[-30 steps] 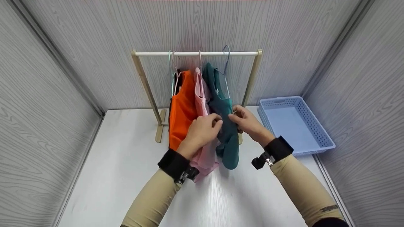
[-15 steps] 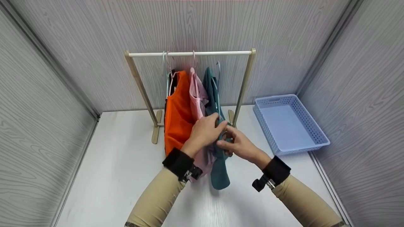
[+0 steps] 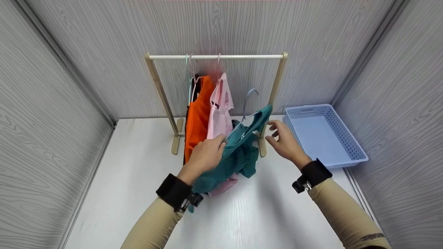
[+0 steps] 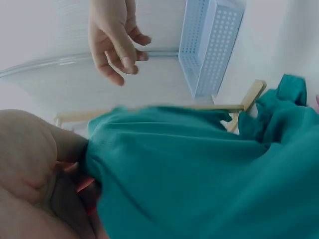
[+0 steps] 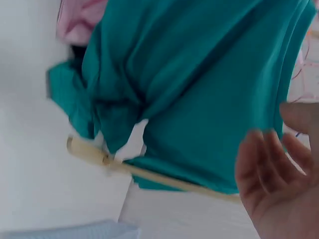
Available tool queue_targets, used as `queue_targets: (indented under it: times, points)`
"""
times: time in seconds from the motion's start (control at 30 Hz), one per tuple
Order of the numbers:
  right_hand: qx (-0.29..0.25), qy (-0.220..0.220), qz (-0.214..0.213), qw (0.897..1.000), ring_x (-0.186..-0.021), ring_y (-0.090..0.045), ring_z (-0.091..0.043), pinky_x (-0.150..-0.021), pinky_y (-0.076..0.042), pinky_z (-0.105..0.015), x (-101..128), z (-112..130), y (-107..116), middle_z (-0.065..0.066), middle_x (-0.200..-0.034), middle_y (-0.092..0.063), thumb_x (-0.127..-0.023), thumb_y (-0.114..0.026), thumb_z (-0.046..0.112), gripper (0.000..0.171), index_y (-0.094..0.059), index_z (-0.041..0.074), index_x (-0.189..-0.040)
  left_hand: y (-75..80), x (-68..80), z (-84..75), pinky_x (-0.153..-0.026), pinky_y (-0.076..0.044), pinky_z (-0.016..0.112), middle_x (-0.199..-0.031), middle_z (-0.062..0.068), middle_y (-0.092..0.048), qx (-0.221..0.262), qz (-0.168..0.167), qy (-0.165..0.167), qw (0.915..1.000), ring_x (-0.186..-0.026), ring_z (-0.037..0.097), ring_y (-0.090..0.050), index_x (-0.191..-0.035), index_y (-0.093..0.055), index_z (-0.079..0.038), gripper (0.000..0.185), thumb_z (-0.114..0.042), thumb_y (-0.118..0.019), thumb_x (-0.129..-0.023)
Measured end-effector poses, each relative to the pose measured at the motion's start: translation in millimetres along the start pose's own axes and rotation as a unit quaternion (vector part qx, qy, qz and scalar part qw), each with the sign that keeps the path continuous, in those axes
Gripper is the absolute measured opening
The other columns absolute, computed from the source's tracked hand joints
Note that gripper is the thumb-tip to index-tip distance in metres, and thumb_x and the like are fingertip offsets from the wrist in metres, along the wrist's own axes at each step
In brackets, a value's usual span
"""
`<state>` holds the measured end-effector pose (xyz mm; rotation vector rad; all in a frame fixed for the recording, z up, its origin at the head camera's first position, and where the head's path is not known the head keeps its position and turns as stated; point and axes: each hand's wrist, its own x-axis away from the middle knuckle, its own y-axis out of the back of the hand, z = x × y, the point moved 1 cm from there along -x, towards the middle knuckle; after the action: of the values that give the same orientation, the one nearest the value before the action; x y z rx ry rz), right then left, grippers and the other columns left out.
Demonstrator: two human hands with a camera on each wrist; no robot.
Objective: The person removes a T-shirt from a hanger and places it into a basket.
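In the head view my left hand (image 3: 206,155) pinches one shoulder of a teal top (image 3: 242,152) together with the end of the blue wire hanger (image 3: 252,90) inside it. The hanger's hook stands free below the rack's rod, and the top slants up to the right, its lower part bunched. My right hand (image 3: 285,141) is just beyond the raised shoulder, fingers loosely bent around nothing. Teal cloth (image 4: 189,169) fills much of the left wrist view, partly hiding the gripping fingertips. In the right wrist view, the right hand (image 5: 284,169) overlaps the top's neckline edge.
A wooden clothes rack with a white rod (image 3: 249,57) stands by the back wall. An orange top (image 3: 199,121), a pink top (image 3: 221,119) and a dark garment behind hang at its left. A blue plastic basket (image 3: 322,138) sits at the right.
The hanger's hook has come off the rod, and the teal top has turned from edge-on to slanting across. My left hand moved down and left; my right hand let go and moved right.
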<state>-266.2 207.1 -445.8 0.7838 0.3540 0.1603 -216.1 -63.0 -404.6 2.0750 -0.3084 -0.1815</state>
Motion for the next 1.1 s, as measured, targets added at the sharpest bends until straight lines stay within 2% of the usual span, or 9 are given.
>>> queue_targets:
  times: [0.1,0.23,0.3,0.37,0.43,0.53,0.67,0.9,1.1]
  points:
    - [0.077,0.019,-0.051,0.996,-0.124,-0.049,-0.040,-0.101,-0.041,-0.055,-8,-8,9,-0.022,-0.137,-0.046,-0.094,-0.062,0.010,0.054,-0.041,0.007,-0.144,7.5,6.9,6.1,-0.068,-0.047,0.035,-0.088,0.008,-0.060,-0.015,0.010,-0.034,0.9993,-0.078,0.025,-0.058,-0.119,-0.058,-0.017,0.023,-0.028,-0.049,-0.103]
    - [0.146,0.063,-0.056,0.986,-0.135,-0.041,-0.039,-0.109,-0.026,-0.063,-12,-13,16,-0.017,-0.142,-0.048,-0.094,-0.062,0.010,0.044,-0.053,0.013,-0.137,21.9,15.0,16.6,-0.067,-0.043,0.033,-0.080,0.004,-0.055,-0.004,0.023,-0.063,0.9977,-0.076,0.023,-0.055,-0.114,-0.062,-0.017,0.018,-0.026,-0.051,-0.102]
    - [0.142,0.084,-0.043,0.985,-0.130,-0.047,-0.036,-0.108,-0.025,-0.063,-11,-14,18,-0.013,-0.135,-0.057,-0.095,-0.061,0.011,0.033,-0.060,0.013,-0.128,28.8,17.1,22.2,-0.073,-0.048,0.036,-0.086,0.004,-0.060,0.001,0.019,-0.071,0.9973,-0.080,0.024,-0.057,-0.115,-0.063,-0.016,0.019,-0.024,-0.051,-0.102]
    - [0.113,0.101,-0.027,0.988,-0.118,-0.056,-0.031,-0.105,-0.033,-0.057,-7,-13,20,-0.010,-0.122,-0.065,-0.097,-0.059,0.013,0.024,-0.065,0.013,-0.120,34.4,18.4,27.0,-0.081,-0.052,0.041,-0.094,0.006,-0.065,0.004,0.012,-0.075,0.9971,-0.085,0.026,-0.059,-0.116,-0.064,-0.014,0.021,-0.022,-0.051,-0.101]
    - [0.081,0.116,-0.021,0.990,-0.103,-0.062,-0.027,-0.097,-0.042,-0.050,-3,-11,22,-0.008,-0.110,-0.070,-0.098,-0.058,0.017,0.022,-0.067,0.012,-0.117,38.0,18.1,30.6,-0.087,-0.052,0.046,-0.101,0.008,-0.068,0.003,0.004,-0.074,0.9972,-0.089,0.028,-0.061,-0.116,-0.065,-0.013,0.022,-0.022,-0.051,-0.101]
    - [0.045,0.122,-0.033,0.991,-0.095,-0.065,-0.022,-0.085,-0.050,-0.044,6,-8,25,-0.007,-0.105,-0.072,-0.098,-0.058,0.019,0.023,-0.070,0.011,-0.116,39.5,16.0,31.5,-0.089,-0.052,0.046,-0.102,0.008,-0.068,0.003,0.001,-0.066,0.9978,-0.089,0.028,-0.061,-0.115,-0.065,-0.012,0.022,-0.022,-0.050,-0.102]
    - [0.028,0.114,-0.069,0.991,-0.095,-0.068,-0.019,-0.085,-0.052,-0.040,17,-7,29,-0.006,-0.105,-0.074,-0.096,-0.061,0.015,0.020,-0.073,0.009,-0.110,34.2,8.7,22.4,-0.087,-0.052,0.042,-0.095,0.006,-0.066,-0.009,-0.003,-0.062,0.9981,-0.086,0.025,-0.059,-0.112,-0.066,-0.014,0.022,-0.027,-0.051,-0.102]
    - [0.011,0.093,-0.075,0.993,-0.087,-0.066,-0.011,-0.080,-0.050,-0.023,27,-11,28,-0.003,-0.099,-0.075,-0.093,-0.064,0.014,0.017,-0.075,0.009,-0.105,22.2,-13.7,-9.5,-0.087,-0.051,0.039,-0.091,0.005,-0.067,-0.039,-0.047,-0.100,0.9931,-0.088,0.023,-0.059,-0.109,-0.071,-0.016,0.023,-0.031,-0.058,-0.098]
    - [0.006,0.083,-0.079,0.993,-0.085,-0.066,-0.011,-0.079,-0.051,-0.024,32,-18,28,-0.004,-0.096,-0.075,-0.093,-0.064,0.015,0.017,-0.076,0.008,-0.103,13.5,-26.4,-24.0,-0.073,-0.050,0.031,-0.080,0.001,-0.061,-0.021,-0.026,-0.107,0.9937,-0.078,0.018,-0.058,-0.110,-0.068,-0.019,0.021,-0.032,-0.057,-0.099]
